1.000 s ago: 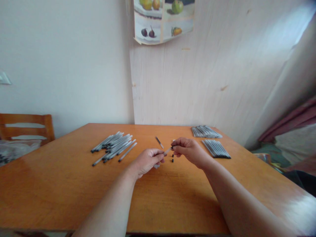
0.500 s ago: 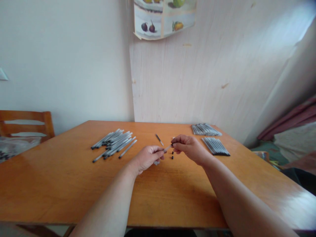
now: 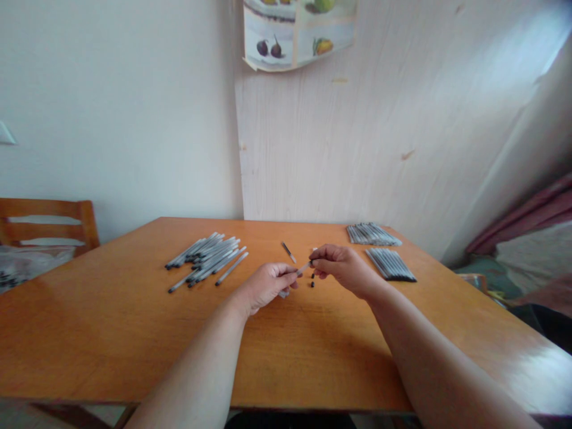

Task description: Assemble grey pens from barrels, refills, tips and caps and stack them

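Observation:
Above the middle of the orange wooden table [image 3: 111, 333], my left hand [image 3: 267, 286] is closed round a grey pen barrel [image 3: 303, 269] that sticks out toward the right. My right hand [image 3: 342, 268] pinches the barrel's far tip, where a small dark piece shows. Two small black caps [image 3: 312, 280] lie on the table just below the pinch. A single thin pen refill [image 3: 288, 252] lies just beyond the hands.
A loose heap of grey pens [image 3: 206, 260] lies to the left. Two neat stacks of pens [image 3: 390, 264] [image 3: 372, 235] lie at the right by the wall. A wooden chair [image 3: 49, 223] stands at the far left. A fruit picture [image 3: 298, 30] hangs on the wall.
The hands stay joined on the pen barrel with almost no movement; the view has shifted slightly, so the table sits a little lower than one second ago.

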`<action>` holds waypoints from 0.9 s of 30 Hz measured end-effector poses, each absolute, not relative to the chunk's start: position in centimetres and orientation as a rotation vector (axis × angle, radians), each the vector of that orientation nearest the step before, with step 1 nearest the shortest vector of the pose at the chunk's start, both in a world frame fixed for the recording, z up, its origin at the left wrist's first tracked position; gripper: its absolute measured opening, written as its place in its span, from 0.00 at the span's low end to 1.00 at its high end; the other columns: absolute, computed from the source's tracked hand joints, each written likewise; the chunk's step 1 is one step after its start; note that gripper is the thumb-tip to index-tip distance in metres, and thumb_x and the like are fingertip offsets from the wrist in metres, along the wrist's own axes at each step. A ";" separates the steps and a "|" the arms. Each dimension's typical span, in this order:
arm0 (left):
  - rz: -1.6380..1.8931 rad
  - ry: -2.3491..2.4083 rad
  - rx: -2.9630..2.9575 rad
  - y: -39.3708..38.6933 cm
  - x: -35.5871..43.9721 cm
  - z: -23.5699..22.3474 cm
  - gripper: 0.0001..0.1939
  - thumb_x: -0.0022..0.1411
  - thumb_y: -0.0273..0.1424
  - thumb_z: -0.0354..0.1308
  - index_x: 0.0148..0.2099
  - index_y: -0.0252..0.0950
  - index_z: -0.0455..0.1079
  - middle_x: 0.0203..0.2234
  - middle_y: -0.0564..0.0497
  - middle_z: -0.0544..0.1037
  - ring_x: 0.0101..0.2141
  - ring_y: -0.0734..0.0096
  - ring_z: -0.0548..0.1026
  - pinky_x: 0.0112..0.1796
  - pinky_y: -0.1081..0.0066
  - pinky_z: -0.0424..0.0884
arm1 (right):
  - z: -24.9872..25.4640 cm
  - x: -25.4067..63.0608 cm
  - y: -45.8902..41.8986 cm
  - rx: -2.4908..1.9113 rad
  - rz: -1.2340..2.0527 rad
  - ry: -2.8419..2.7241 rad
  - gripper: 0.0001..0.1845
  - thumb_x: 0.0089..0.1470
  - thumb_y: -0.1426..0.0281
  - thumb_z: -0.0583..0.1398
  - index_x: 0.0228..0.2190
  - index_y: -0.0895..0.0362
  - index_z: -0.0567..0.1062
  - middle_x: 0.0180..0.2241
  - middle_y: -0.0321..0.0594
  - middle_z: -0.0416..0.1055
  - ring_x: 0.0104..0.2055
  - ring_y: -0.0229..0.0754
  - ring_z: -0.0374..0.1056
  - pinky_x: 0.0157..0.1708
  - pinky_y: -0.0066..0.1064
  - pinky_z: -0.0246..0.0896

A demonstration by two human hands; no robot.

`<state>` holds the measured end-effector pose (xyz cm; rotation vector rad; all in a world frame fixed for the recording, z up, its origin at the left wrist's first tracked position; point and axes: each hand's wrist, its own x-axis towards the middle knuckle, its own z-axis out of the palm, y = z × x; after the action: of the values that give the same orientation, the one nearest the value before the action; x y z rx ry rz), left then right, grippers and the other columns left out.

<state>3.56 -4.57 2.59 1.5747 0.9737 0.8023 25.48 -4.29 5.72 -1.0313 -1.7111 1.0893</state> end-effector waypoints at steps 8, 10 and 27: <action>0.804 0.961 1.583 -4.5 3.5 2.5 0.19 0.58 0.42 0.60 0.45 0.33 0.75 0.31 0.49 0.76 0.29 0.74 0.70 0.33 0.70 0.66 | 5.6 26.0 -4.1 -1.062 1.067 -1.792 0.07 0.51 0.67 0.61 0.32 0.57 0.75 0.25 0.37 0.73 0.26 0.36 0.67 0.29 0.29 0.63; 0.808 0.966 1.588 -4.6 3.5 2.6 0.19 0.58 0.41 0.60 0.45 0.32 0.75 0.31 0.49 0.75 0.29 0.74 0.70 0.33 0.70 0.65 | 5.7 26.0 -4.2 -1.076 1.044 -1.822 0.07 0.51 0.66 0.61 0.32 0.57 0.75 0.25 0.38 0.73 0.26 0.36 0.67 0.28 0.29 0.62; 0.817 0.944 1.619 -4.8 3.7 2.6 0.16 0.57 0.39 0.62 0.43 0.33 0.75 0.32 0.49 0.76 0.31 0.73 0.70 0.33 0.71 0.65 | 5.6 25.0 -4.6 -1.279 0.679 -2.004 0.26 0.60 0.51 0.51 0.19 0.55 0.65 0.16 0.34 0.62 0.20 0.34 0.56 0.21 0.28 0.51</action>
<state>3.71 -4.77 2.60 1.6191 0.9436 0.8173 25.01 -4.64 5.64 -1.2793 -2.0043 0.6788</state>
